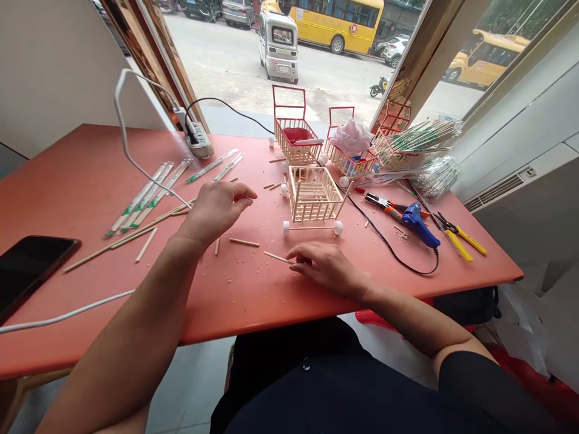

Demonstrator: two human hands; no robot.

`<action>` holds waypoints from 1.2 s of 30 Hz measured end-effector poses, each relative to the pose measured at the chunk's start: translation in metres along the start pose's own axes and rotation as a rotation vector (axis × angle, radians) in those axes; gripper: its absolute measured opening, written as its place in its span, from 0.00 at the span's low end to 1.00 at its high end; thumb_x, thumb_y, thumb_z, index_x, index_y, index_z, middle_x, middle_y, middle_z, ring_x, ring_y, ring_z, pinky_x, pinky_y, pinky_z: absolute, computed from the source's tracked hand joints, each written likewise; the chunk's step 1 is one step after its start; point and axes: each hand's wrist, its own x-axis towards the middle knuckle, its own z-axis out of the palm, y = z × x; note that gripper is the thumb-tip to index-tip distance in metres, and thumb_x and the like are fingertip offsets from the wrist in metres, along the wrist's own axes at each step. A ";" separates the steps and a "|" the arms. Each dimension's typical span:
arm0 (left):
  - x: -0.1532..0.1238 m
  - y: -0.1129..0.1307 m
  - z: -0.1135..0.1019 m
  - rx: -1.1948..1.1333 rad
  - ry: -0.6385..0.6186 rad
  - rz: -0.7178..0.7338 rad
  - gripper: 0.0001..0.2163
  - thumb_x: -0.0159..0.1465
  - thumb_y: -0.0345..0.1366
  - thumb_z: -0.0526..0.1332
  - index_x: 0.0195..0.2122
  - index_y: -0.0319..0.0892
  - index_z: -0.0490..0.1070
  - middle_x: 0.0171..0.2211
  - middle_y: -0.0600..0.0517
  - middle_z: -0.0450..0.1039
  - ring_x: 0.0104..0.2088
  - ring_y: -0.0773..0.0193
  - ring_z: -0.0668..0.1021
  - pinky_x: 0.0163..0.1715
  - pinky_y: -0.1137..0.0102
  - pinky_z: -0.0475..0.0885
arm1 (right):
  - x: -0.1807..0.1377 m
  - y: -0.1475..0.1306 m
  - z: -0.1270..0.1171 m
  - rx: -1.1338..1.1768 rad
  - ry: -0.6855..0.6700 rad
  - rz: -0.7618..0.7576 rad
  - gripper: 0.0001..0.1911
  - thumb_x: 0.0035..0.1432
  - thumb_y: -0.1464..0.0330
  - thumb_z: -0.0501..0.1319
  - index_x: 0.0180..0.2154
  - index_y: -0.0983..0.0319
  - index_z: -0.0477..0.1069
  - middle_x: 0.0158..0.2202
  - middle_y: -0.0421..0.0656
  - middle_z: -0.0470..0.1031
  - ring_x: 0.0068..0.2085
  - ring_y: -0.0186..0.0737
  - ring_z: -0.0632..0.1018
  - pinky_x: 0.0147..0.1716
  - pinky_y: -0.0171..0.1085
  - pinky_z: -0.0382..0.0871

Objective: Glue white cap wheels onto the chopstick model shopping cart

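My left hand point(220, 208) hovers over the table left of centre. Its fingers are stretched out and slightly bent, with nothing between them. Near the table's front edge, my right hand point(326, 269) has its thumb and fingers around the right end of a short wooden stick point(277, 258). Just beyond the right hand stands a small cart of pale wooden sticks point(315, 196) with white wheels. Below the left hand lie another short stick point(245, 242) and several cut pieces.
Finished-looking carts with red handles point(296, 135) stand at the back. On the right lie a blue glue gun point(420, 224), pliers point(384, 205) and yellow-handled cutters point(459, 236). Wrapped chopsticks point(140, 196), a phone point(34, 268) and a power strip point(199, 141) are on the left.
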 end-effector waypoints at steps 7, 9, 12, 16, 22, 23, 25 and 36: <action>0.068 -0.013 0.012 0.050 -0.040 0.006 0.13 0.64 0.34 0.65 0.45 0.45 0.89 0.42 0.44 0.88 0.47 0.46 0.87 0.58 0.55 0.79 | -0.005 -0.002 0.000 -0.125 -0.049 -0.081 0.12 0.82 0.62 0.65 0.48 0.62 0.83 0.39 0.46 0.86 0.39 0.40 0.83 0.42 0.35 0.73; 0.086 -0.012 0.021 0.012 -0.034 0.010 0.13 0.62 0.33 0.65 0.44 0.44 0.89 0.42 0.43 0.89 0.45 0.48 0.86 0.56 0.57 0.80 | -0.006 -0.002 0.000 -0.141 -0.033 -0.099 0.11 0.82 0.64 0.64 0.47 0.63 0.82 0.39 0.46 0.86 0.39 0.40 0.83 0.42 0.36 0.73; 0.105 -0.008 0.033 -0.041 -0.054 0.057 0.16 0.62 0.33 0.64 0.46 0.44 0.89 0.43 0.45 0.90 0.44 0.53 0.87 0.53 0.61 0.81 | -0.007 -0.003 0.000 -0.159 -0.048 -0.099 0.11 0.83 0.65 0.63 0.47 0.62 0.82 0.41 0.46 0.87 0.42 0.41 0.84 0.44 0.36 0.74; 0.123 -0.003 0.042 -0.088 -0.134 0.176 0.19 0.61 0.32 0.63 0.49 0.45 0.90 0.47 0.46 0.90 0.44 0.56 0.86 0.48 0.65 0.81 | -0.007 -0.005 -0.001 -0.160 -0.060 -0.111 0.13 0.84 0.65 0.60 0.46 0.61 0.81 0.41 0.46 0.88 0.41 0.40 0.84 0.43 0.36 0.74; 0.140 -0.001 0.048 -0.035 -0.264 0.370 0.17 0.59 0.31 0.64 0.44 0.46 0.91 0.43 0.47 0.87 0.40 0.57 0.84 0.44 0.67 0.75 | -0.009 -0.009 -0.002 -0.168 -0.062 -0.095 0.13 0.85 0.66 0.58 0.45 0.61 0.80 0.38 0.43 0.85 0.36 0.38 0.81 0.37 0.35 0.70; 0.142 -0.001 0.050 -0.027 -0.280 0.398 0.17 0.59 0.31 0.64 0.44 0.46 0.91 0.44 0.47 0.87 0.41 0.57 0.84 0.43 0.67 0.75 | -0.009 -0.010 -0.002 -0.171 -0.065 -0.084 0.14 0.85 0.66 0.58 0.45 0.60 0.80 0.38 0.43 0.85 0.36 0.38 0.81 0.36 0.35 0.70; 0.144 -0.001 0.053 -0.011 -0.299 0.441 0.15 0.59 0.32 0.64 0.43 0.46 0.90 0.47 0.47 0.87 0.42 0.57 0.83 0.43 0.68 0.74 | -0.009 -0.011 -0.003 -0.173 -0.073 -0.072 0.16 0.85 0.65 0.57 0.44 0.60 0.79 0.37 0.43 0.85 0.35 0.38 0.81 0.35 0.35 0.69; 0.158 -0.030 0.052 0.038 -0.301 0.352 0.09 0.57 0.33 0.63 0.33 0.45 0.85 0.40 0.48 0.87 0.39 0.55 0.84 0.43 0.67 0.76 | -0.007 -0.018 -0.010 -0.118 -0.138 0.010 0.16 0.86 0.66 0.56 0.46 0.60 0.81 0.36 0.43 0.85 0.35 0.37 0.81 0.35 0.35 0.71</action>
